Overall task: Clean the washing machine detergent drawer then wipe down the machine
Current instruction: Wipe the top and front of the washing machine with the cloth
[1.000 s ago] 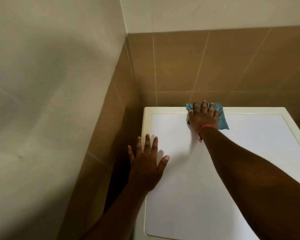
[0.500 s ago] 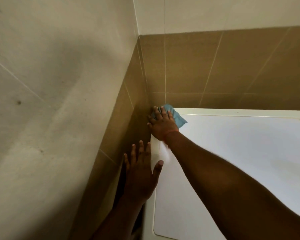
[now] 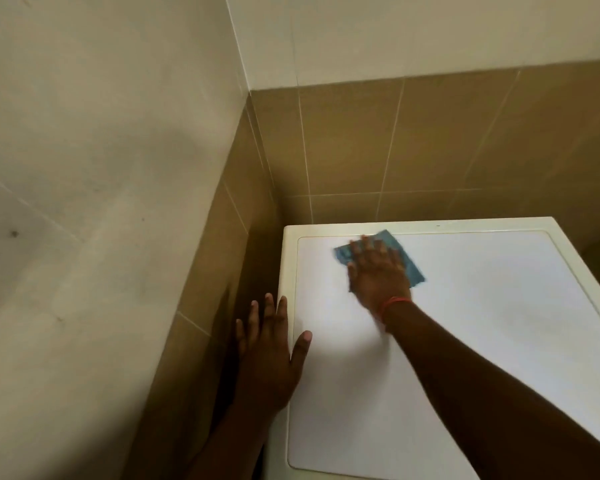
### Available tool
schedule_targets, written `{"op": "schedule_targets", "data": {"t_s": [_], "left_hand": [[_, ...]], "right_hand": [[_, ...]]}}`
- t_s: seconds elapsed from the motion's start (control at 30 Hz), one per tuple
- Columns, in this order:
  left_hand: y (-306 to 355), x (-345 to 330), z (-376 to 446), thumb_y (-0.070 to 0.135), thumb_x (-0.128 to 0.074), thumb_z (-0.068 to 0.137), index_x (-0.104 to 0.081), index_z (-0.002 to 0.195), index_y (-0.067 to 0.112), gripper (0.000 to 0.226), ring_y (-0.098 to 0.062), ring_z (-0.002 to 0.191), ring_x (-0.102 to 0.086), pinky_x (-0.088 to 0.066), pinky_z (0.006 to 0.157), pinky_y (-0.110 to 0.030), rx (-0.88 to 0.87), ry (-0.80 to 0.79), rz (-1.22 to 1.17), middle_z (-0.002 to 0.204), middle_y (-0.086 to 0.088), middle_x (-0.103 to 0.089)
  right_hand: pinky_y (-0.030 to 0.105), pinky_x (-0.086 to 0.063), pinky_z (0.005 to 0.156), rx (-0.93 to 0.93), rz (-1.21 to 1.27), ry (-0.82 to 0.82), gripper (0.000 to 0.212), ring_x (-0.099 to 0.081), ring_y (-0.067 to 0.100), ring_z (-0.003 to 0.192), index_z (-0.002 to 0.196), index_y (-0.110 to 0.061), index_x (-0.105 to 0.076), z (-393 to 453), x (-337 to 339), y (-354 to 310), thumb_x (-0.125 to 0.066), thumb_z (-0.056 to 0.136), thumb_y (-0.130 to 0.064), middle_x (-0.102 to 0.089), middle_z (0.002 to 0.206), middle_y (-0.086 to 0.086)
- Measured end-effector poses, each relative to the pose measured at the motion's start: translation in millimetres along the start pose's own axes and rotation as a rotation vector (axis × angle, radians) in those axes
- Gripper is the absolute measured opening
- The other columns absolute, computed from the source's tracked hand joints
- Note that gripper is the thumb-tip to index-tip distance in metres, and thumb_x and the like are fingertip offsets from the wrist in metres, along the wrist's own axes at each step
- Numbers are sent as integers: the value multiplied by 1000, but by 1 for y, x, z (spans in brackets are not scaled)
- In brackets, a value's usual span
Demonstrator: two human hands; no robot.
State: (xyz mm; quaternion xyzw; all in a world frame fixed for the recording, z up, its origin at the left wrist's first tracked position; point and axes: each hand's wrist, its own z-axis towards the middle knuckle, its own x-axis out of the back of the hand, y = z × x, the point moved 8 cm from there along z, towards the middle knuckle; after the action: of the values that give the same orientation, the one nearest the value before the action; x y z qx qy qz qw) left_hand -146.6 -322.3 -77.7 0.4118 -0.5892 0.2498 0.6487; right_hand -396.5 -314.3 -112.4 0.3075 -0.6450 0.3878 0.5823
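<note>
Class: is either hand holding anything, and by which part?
Right hand presses flat on the blue cloth's middle; its fingers are straight. Left hand holds nothing.

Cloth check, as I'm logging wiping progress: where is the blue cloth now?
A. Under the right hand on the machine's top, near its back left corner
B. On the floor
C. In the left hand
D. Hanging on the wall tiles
A: the right hand presses the cloth flat on the machine's top; the left hand rests on its left edge.

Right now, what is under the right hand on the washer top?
A blue cloth lies flat under the right hand on the white washer top. Its middle is covered by the hand.
</note>
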Motion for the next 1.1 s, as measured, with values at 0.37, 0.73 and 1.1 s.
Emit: {"op": "schedule_targets", "data": {"t_s": [0.37,0.73,1.1], "left_hand": [[25,-7,-9,75,14,83,-5,156,29,88,-25,151,7,0,120,-56,-28,-38,14,164,0,0],[37,-9,-22,76,11,86,-10,156,27,89,-28,151,0,-4,119,-58,-15,-31,23,164,-2,-4],[75,-29,-43,76,12,85,-3,157,29,87,-27,151,6,1,119,-58,-52,-84,86,164,-2,2]], "right_hand": [[54,-15,118,-146,-68,-62,60,-17,33,148,155,-26,-16,-34,15,106,-14,99,-46,-17,162,5],[54,-15,117,-103,-54,-62,65,-20,35,147,155,-25,-20,-77,15,112,-8,96,-48,-21,161,7],[49,-14,120,256,-49,-52,55,-17,26,149,155,-31,-20,-188,6,109,-23,102,-45,-18,162,0]]}}
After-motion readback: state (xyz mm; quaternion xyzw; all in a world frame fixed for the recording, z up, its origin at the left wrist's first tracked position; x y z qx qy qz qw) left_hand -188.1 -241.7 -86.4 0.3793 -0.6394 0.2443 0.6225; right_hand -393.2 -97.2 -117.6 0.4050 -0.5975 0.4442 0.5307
